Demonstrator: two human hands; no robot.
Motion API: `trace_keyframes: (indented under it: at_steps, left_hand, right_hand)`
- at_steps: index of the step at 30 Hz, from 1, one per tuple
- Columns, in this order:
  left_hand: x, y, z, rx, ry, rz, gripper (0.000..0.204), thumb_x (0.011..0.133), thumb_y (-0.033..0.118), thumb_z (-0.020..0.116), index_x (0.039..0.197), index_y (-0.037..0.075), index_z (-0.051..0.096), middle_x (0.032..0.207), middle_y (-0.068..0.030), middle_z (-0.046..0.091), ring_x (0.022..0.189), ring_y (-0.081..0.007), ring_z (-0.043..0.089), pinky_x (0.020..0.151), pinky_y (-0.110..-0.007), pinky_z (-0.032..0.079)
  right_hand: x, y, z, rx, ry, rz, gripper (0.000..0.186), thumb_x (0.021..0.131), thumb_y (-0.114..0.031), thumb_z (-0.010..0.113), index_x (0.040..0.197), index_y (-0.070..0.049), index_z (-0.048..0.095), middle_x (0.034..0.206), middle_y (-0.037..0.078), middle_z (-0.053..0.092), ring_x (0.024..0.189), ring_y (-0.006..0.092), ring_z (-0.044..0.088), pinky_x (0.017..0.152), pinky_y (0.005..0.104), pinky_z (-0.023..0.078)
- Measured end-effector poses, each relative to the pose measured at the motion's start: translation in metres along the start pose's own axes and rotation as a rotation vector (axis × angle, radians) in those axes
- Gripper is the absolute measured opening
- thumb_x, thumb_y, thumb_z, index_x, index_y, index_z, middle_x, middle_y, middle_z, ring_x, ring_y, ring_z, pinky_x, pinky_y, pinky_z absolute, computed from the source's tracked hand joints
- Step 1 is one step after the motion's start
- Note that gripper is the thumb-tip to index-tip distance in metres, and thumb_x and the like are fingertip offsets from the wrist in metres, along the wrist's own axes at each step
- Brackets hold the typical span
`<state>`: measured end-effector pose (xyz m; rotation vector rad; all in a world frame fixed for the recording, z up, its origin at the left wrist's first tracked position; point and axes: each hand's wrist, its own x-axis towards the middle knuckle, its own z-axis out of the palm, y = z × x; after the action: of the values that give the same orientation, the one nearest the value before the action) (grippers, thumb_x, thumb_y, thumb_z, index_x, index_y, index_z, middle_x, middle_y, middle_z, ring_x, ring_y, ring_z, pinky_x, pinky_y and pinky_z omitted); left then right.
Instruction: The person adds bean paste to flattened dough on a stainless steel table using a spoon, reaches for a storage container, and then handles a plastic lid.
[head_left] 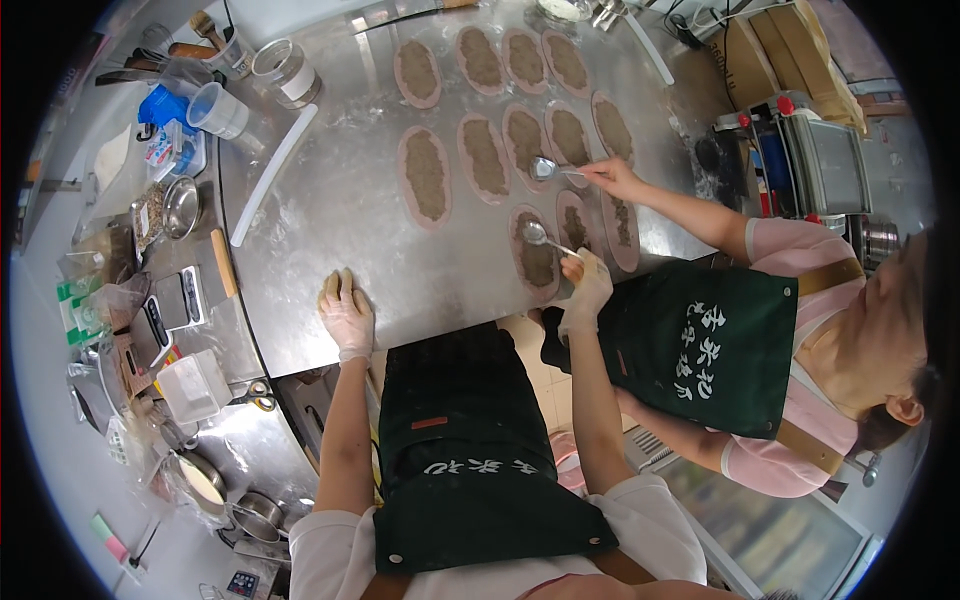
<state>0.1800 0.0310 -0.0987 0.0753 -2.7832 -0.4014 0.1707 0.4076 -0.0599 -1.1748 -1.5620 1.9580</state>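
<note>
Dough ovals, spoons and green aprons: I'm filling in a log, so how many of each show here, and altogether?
Dough ovals: 12
Spoons: 2
Green aprons: 2
Total: 16

Metal spoon [535, 233] held in right hand [590, 284], bowl tilted, positioned at upper part of near oval dough sheet [543, 294]; contact with brown filling [538, 268] cannot be told. Other pale pink dough ovals [407, 190] laid flat in rough rows on surface [340, 220], most coated with filling, pink rims left bare. Two ovals at near right covered by narrower, rougher patches.
</note>
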Motion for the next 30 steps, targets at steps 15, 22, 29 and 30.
trace_keyframes:
  at_steps: [15, 22, 29, 30]
  left_hand:
    - [-0.004, -0.005, 0.005, 0.023, -0.038, -0.029, 0.043, 0.083, 0.011, 0.057, 0.126, 0.011, 0.051, 0.125, -0.0139, 0.050, 0.118, -0.0338, 0.045, 0.100, -0.047, 0.036]
    - [-0.003, -0.002, 0.003, 0.001, -0.004, -0.002, 0.042, 0.082, 0.010, 0.056, 0.124, 0.010, 0.054, 0.124, -0.0141, 0.052, 0.115, -0.0341, 0.047, 0.099, -0.045, 0.037]
    - [-0.002, -0.003, 0.002, 0.015, -0.005, -0.001, 0.041, 0.082, 0.010, 0.056, 0.123, 0.009, 0.055, 0.124, -0.0142, 0.051, 0.114, -0.0342, 0.048, 0.098, -0.045, 0.038]
    - [-0.001, -0.003, 0.003, 0.014, -0.006, 0.000, 0.041, 0.082, 0.010, 0.056, 0.123, 0.009, 0.055, 0.124, -0.0142, 0.051, 0.114, -0.0342, 0.048, 0.098, -0.045, 0.038]
  right_hand:
    - [-0.011, -0.004, 0.010, -0.042, 0.014, -0.113, 0.021, 0.095, -0.011, 0.051, 0.099, 0.007, 0.060, 0.084, 0.015, 0.066, 0.067, 0.0200, 0.066, 0.060, 0.0256, 0.054]
    - [0.000, -0.010, 0.030, 0.034, -0.027, -0.145, 0.018, 0.093, -0.009, 0.052, 0.096, 0.006, 0.061, 0.081, 0.013, 0.066, 0.066, 0.0182, 0.065, 0.060, 0.0238, 0.053]
    - [-0.016, 0.005, -0.045, 0.041, 0.082, 0.079, 0.019, 0.091, -0.014, 0.057, 0.098, 0.003, 0.061, 0.086, 0.014, 0.067, 0.072, 0.0208, 0.067, 0.060, 0.0233, 0.053]
    - [-0.016, 0.008, -0.053, 0.101, 0.084, 0.136, 0.021, 0.092, -0.016, 0.057, 0.100, 0.003, 0.061, 0.089, 0.014, 0.067, 0.075, 0.0207, 0.067, 0.062, 0.0236, 0.053]
